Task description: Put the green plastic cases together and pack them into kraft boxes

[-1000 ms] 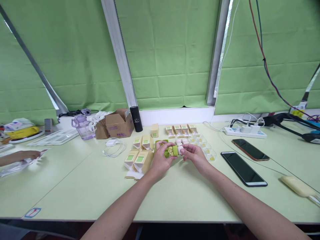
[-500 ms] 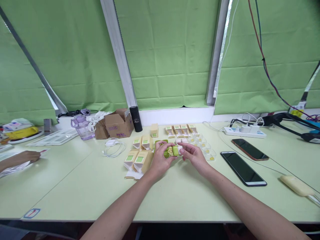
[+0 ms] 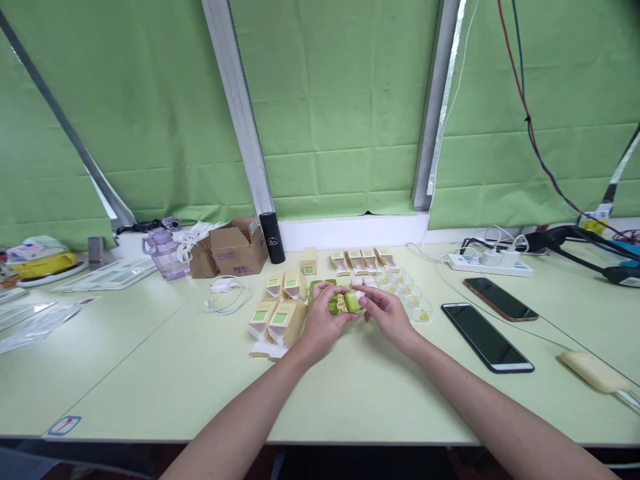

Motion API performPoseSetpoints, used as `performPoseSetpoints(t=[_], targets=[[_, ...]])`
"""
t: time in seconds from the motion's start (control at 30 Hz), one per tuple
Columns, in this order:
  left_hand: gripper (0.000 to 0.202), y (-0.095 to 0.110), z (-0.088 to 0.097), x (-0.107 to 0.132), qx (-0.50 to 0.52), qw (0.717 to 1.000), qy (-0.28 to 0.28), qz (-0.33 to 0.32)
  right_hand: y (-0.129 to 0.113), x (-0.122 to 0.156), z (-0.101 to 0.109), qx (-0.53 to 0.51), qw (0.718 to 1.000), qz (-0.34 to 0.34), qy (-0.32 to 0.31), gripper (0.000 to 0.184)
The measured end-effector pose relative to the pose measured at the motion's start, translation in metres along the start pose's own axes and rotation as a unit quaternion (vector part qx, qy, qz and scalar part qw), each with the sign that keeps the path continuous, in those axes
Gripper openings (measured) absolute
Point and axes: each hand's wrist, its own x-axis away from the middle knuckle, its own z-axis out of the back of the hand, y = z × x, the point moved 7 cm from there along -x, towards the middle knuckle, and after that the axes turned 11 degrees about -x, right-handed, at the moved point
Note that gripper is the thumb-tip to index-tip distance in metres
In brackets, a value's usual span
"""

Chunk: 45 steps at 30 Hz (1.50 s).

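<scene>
Between my two hands is a small green block-shaped piece [image 3: 353,302] with a white end; its exact kind is too small to make out. My left hand [image 3: 323,317] has thumb and fingers curled round the green part. My right hand [image 3: 389,313] pinches the white end. Behind my left fingers lie more green pieces [image 3: 316,289], partly hidden. Beyond my right hand a clear plastic tray [image 3: 423,310] has round cups with yellow spots. Left of my left hand stand several cream cartons [image 3: 285,320] with green labels and open flaps.
More cream cartons [image 3: 369,260] stand further back. Two phones [image 3: 487,337] and a cream power bank-like block [image 3: 593,372] lie right, near a power strip [image 3: 490,263]. A brown cardboard box [image 3: 237,247], black bottle [image 3: 271,238], purple jug [image 3: 165,255] and white charger cable [image 3: 227,290] are left.
The green piece has turned in my fingers, so its raised lettering no longer faces me. Another person's hand at the far left has gone out of view.
</scene>
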Motion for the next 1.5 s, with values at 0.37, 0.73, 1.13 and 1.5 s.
performPoseSetpoints(t=[0.37,0.73,1.13,1.5], targets=[[0.049,0.019,0.003,0.005,-0.087,0.991,0.028,-0.097,0.0,-0.002,-0.001,-0.051,0.999,0.004,0.012,0.054],[0.041,0.032,0.005,0.015,-0.17,0.967,0.086,-0.167,0.002,0.001,-0.006,-0.109,0.994,-0.02,0.026,0.06],[0.044,0.022,-0.001,0.012,-0.072,0.991,0.026,-0.109,0.001,0.005,-0.013,-0.078,0.997,0.006,-0.017,0.058],[0.053,0.007,-0.013,0.004,0.187,0.981,-0.056,-0.007,-0.01,0.009,-0.007,0.065,0.995,0.079,-0.019,0.037]])
